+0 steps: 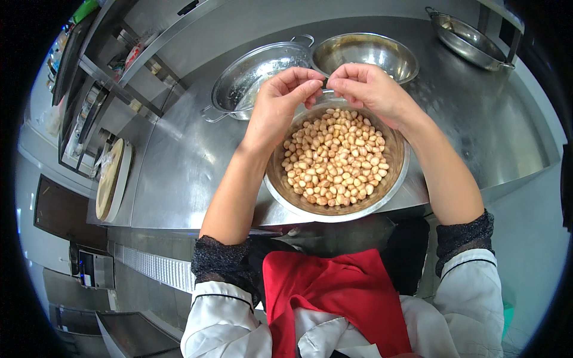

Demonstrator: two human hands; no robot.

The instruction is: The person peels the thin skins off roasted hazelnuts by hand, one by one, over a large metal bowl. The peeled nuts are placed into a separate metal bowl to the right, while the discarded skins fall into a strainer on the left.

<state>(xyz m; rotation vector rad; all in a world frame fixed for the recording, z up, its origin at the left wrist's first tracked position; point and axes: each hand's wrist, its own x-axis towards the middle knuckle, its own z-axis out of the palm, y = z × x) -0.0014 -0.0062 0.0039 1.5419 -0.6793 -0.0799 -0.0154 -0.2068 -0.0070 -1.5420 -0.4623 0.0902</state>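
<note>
My left hand and my right hand meet over the far rim of a stainless steel bowl. Thumb and fingertips are pinched together on each, almost touching the other. Anything small between them is hidden by the fingers. Shelled peanuts, pale with pinkish-brown skins, cover the bottom of the bowl, which sits at the table's near edge. Behind my left hand is a two-handled metal basin with wet-looking pale residue inside. A second steel bowl stands behind my right hand, a few pale bits in it.
The bowls stand on a stainless steel table. A two-handled metal pan leans at the far right by a shelf post. Round boards stand on edge at the left, near metal shelving. A red apron hangs below the table edge.
</note>
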